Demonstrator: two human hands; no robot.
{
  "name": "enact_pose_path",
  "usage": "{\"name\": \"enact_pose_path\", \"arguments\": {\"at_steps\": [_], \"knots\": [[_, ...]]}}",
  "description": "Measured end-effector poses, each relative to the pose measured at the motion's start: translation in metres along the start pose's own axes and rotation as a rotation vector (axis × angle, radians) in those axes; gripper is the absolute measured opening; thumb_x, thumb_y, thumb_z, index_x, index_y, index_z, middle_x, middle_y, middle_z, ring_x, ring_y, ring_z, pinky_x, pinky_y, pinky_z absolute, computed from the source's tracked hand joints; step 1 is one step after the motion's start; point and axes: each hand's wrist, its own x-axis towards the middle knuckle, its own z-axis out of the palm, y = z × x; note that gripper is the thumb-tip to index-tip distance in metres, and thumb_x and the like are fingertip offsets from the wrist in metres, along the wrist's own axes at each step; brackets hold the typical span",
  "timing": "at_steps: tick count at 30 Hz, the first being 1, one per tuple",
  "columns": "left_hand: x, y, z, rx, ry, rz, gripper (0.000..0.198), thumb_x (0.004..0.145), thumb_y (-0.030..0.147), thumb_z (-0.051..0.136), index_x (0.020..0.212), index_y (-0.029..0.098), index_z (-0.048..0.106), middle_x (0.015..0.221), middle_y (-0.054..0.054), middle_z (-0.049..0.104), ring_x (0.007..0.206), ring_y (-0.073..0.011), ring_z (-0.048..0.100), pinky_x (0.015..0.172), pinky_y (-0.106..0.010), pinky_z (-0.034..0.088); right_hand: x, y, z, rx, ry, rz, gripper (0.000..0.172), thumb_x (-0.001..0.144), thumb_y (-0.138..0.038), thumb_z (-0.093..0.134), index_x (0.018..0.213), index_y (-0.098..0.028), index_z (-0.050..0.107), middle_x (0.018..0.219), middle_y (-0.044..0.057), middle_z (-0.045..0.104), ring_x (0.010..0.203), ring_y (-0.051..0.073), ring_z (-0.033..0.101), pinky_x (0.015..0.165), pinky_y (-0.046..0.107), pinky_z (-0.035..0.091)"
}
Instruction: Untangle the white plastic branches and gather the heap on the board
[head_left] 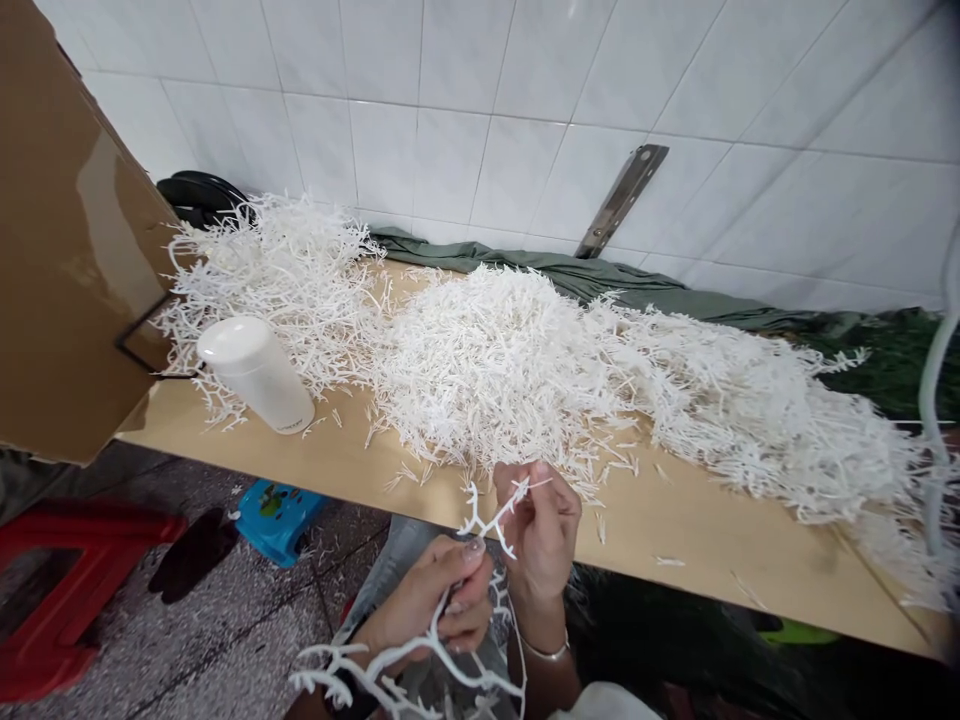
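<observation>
Low at the front edge of the table, my left hand (pixel 431 592) is closed around the stem of a white plastic branch (pixel 439 650) with forked, coral-like twigs. The branch's larger part hangs down towards the bottom of the view. Its forked tip (pixel 491 522) reaches across to my right hand (pixel 546 525), whose thumb and finger pinch a thin white sprig (pixel 534 485) against that tip. Whether the sprig is joined to the branch, I cannot tell. Just beyond my hands lies a heap of small white plastic sprigs (pixel 487 370).
A white lidded cylinder (pixel 259 375) stands on the brown tabletop (pixel 352 475), before a tangled pile of white branches (pixel 292 280). More white branches (pixel 750 410) lie right. A cardboard box (pixel 67 250) borders the left. Below are a red stool (pixel 67 580) and a blue stool (pixel 277 520).
</observation>
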Motion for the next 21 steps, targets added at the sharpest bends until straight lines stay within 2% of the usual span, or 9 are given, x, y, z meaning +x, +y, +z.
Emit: {"name": "enact_pose_path", "arguments": {"at_steps": [4,9,12,16,19,21], "knots": [[0.001,0.003,0.006,0.005,0.019,-0.011,0.054,0.083,0.052,0.057,0.047,0.019,0.035,0.030,0.010,0.021,0.025,-0.0022,0.013,0.028,-0.015,0.020,0.003,-0.002,0.004,-0.049,0.015,-0.077,0.040,0.091,-0.036,0.056,0.056,-0.018,0.052,0.043,-0.003,0.050,0.039,0.008,0.043,0.050,0.024,0.036],[0.002,0.010,0.013,0.061,0.056,-0.032,0.056,0.079,0.056,0.060,0.045,0.019,0.036,0.029,0.009,0.022,0.025,-0.0033,0.016,0.028,-0.018,0.020,0.005,-0.002,0.000,-0.102,0.080,-0.155,0.036,0.092,-0.033,0.055,0.059,-0.017,0.054,0.055,-0.002,0.055,0.044,0.008,0.046,0.051,0.025,0.038],[0.005,0.010,0.013,0.061,0.042,-0.049,0.056,0.079,0.056,0.061,0.045,0.019,0.035,0.028,0.009,0.020,0.025,-0.0037,0.015,0.028,-0.018,0.020,0.003,-0.004,0.003,-0.146,0.108,-0.235,0.036,0.092,-0.030,0.054,0.058,-0.017,0.053,0.054,-0.003,0.053,0.044,0.008,0.047,0.050,0.024,0.038],[0.005,0.005,0.013,0.040,0.023,-0.065,0.055,0.081,0.054,0.059,0.046,0.019,0.035,0.030,0.010,0.020,0.026,-0.0024,0.014,0.028,-0.016,0.017,0.000,-0.008,0.005,-0.205,0.081,-0.237,0.036,0.092,-0.033,0.055,0.059,-0.017,0.054,0.052,-0.003,0.052,0.044,0.009,0.046,0.050,0.026,0.037],[-0.005,-0.002,0.009,0.041,-0.018,-0.083,0.055,0.085,0.049,0.056,0.045,0.018,0.035,0.030,0.009,0.022,0.025,-0.0020,0.016,0.028,-0.016,0.020,0.017,-0.021,-0.017,-0.220,0.148,-0.299,0.034,0.090,-0.031,0.057,0.059,-0.018,0.055,0.051,-0.003,0.049,0.043,0.009,0.042,0.049,0.027,0.037],[-0.016,-0.005,0.003,0.029,-0.076,-0.040,0.057,0.087,0.048,0.053,0.042,0.018,0.033,0.029,0.009,0.023,0.024,-0.0019,0.017,0.027,-0.016,0.022,0.038,-0.038,-0.045,-0.160,0.272,-0.440,0.034,0.083,-0.029,0.066,0.054,-0.020,0.050,0.048,-0.005,0.039,0.041,0.009,0.033,0.045,0.027,0.032]]}}
